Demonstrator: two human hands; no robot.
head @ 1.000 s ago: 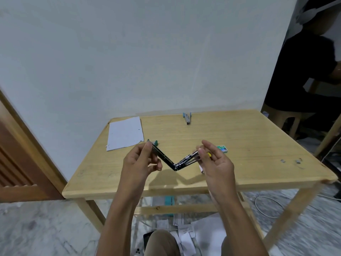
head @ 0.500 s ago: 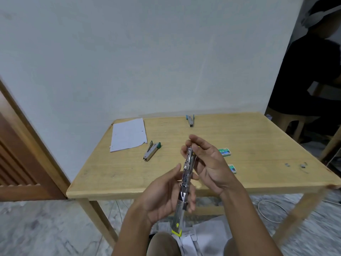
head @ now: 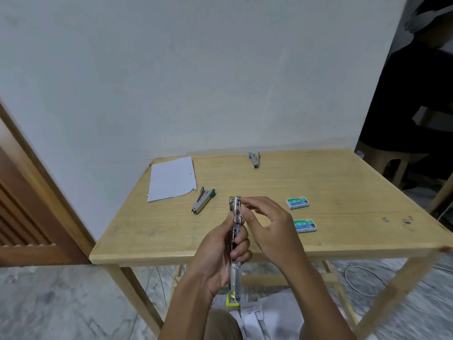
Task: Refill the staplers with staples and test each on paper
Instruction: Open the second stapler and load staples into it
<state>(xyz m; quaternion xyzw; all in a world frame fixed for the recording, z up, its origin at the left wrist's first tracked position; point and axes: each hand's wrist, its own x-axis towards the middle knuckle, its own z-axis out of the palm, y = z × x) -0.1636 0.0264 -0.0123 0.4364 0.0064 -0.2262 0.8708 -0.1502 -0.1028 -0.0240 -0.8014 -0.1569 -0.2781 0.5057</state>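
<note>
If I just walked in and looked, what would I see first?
You'd first see two hands in the middle holding a yellow-ended stapler opened out long: the left hand grips it, and the right hand pinches near its top. Behind them, a wooden table holds a green-tipped stapler, a blue one at the back, white paper on the left and two small green staple boxes on the right.

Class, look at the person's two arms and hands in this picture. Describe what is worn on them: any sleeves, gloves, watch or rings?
Both forearms come up bare from the bottom edge of the picture, with no sleeve showing. The left hand and the right hand are bare too, with no gloves. No watch, bracelet or ring can be seen on either wrist or on the visible fingers, and no markings show.
</note>
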